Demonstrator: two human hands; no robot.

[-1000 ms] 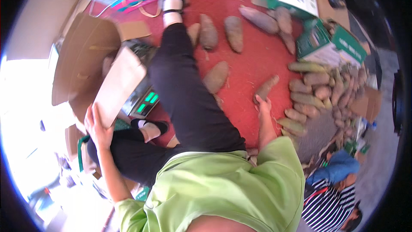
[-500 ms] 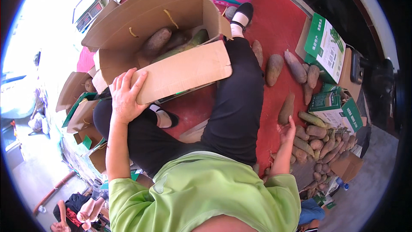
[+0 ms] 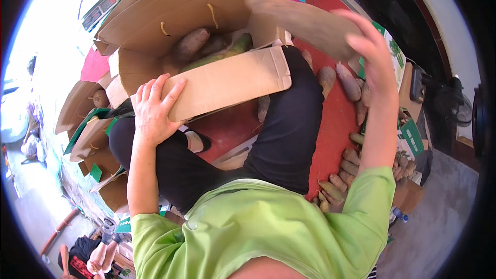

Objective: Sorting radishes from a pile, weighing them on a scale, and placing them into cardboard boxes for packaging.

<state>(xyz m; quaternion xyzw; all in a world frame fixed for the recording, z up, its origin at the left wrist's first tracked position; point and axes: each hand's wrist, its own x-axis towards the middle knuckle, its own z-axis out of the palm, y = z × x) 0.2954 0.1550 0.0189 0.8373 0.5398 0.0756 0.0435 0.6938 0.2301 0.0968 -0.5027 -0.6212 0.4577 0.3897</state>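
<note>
My left hand (image 3: 156,106) holds the left end of the folded-out flap (image 3: 232,80) of an open cardboard box (image 3: 170,13), fingers and thumb at its upper edge. Inside the box lie a brown root vegetable (image 3: 193,43) and a long green one (image 3: 225,51), with others partly hidden. My right hand (image 3: 369,46) is raised beyond my right knee, closed around the end of a long, earthy brown-green root vegetable (image 3: 305,23). That vegetable is blurred by motion, and its far end hangs by the box's right side.
More root vegetables (image 3: 349,81) lie on the red mat (image 3: 333,119) to my right, some piled lower down. Green-and-white boxes (image 3: 411,137) stand far right. Open boxes (image 3: 82,103) and a scale (image 3: 98,2) are on the left. Another person (image 3: 85,258) sits at lower left.
My right hand has lifted a root vegetable from beside the pile on the right, up and across toward the box. My left hand stays on the flap; the view has shifted slightly.
</note>
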